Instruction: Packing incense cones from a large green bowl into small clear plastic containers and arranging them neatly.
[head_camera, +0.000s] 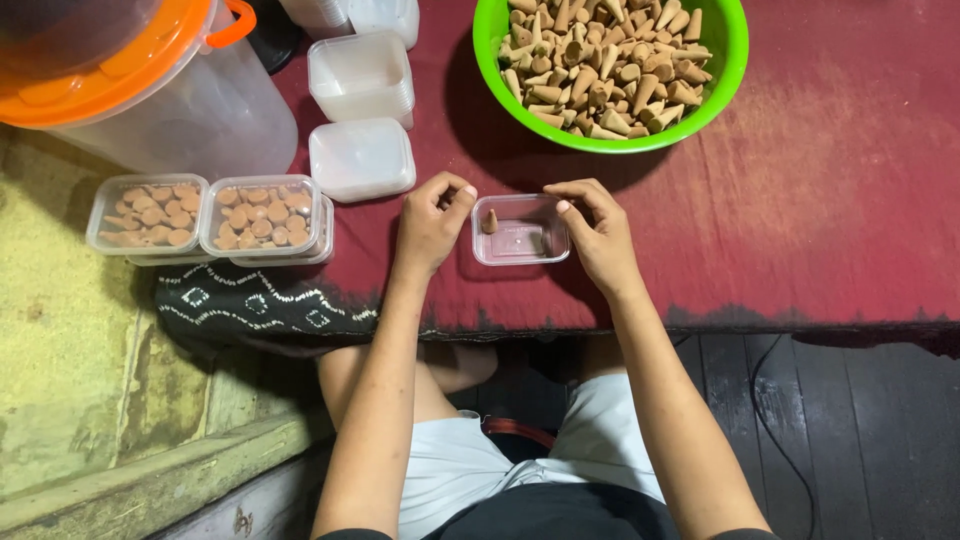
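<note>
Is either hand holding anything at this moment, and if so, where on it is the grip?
The right hand touches the small clear container at its right rim. The left hand is curled beside its left edge; whether its fingers pinch anything cannot be told.

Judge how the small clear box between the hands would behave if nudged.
The small clear box looks thin-walled and holds just one or two cones, so it is probably light and slides easily. The left hand and right hand flank it, likely steadying it.

I see bare red bench (820, 200) open to the right; the green plastic bowl of brown cones (610, 70) blocks ahead, stacked clear plastic boxes (360, 110) crowd the left.
</note>
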